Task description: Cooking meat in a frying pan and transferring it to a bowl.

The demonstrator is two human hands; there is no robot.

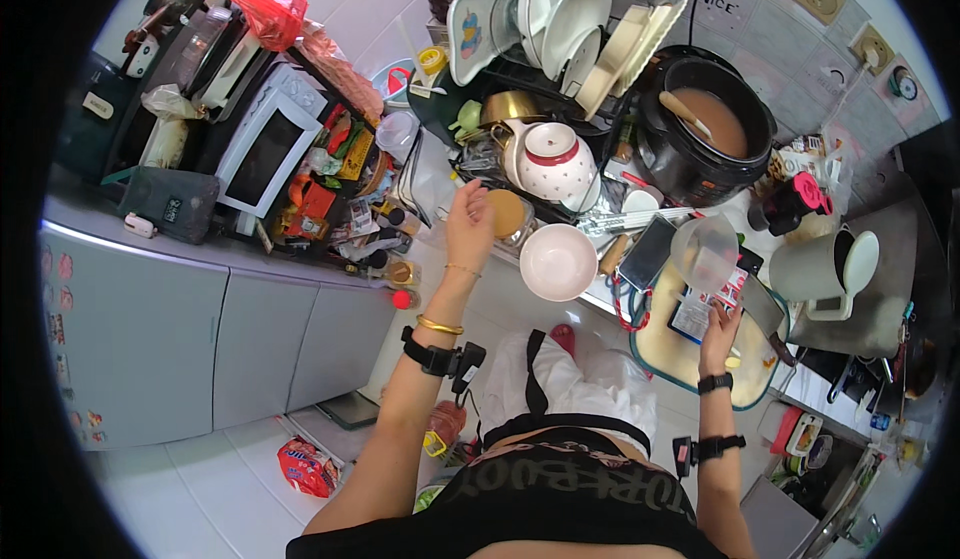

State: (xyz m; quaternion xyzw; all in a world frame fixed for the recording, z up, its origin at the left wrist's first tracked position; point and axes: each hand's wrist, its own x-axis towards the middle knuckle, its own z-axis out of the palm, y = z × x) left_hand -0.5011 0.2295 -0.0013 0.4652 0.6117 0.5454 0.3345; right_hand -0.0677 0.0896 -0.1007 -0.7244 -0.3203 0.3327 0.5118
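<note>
Hands first, in the head view: the left hand (pixel 470 211) is up beside a jar with a tan lid (pixel 505 212), fingers loosely curled, and whether they pinch anything I cannot tell. Over to the right hand (pixel 720 331), reaching across the cutting board (pixel 655 351), fingertips at the edge of a flat blue-and-white packet (pixel 694 316); whether they grip it or merely rest there, I can't make out. That packet lies on the board's upper part, with a clear plastic bowl (pixel 704 253) partly covering it from this angle. And look at the knife (pixel 764 311), just right of those fingers! A careless sideways sweep could, I'd judge, bring skin against the blade or knock the handle off the board.

Near the left hand, the pale pink bowl (pixel 557 262) appears to overlap the bench's front edge (not the calmest spot for crockery); a bumped forearm might send it to the floor. The phone (pixel 646 253) lies close to the board, so a spill there could wet it. Behind, the black cooker pot (pixel 672 164) holds brown liquid with a spoon (pixel 686 115) propped in it; a snagged handle could flick drips. Crowding is the likely culprit: the dish rack's white plates (pixel 577 24) stand close-packed, leaving little room for a hasty elbow.
</note>
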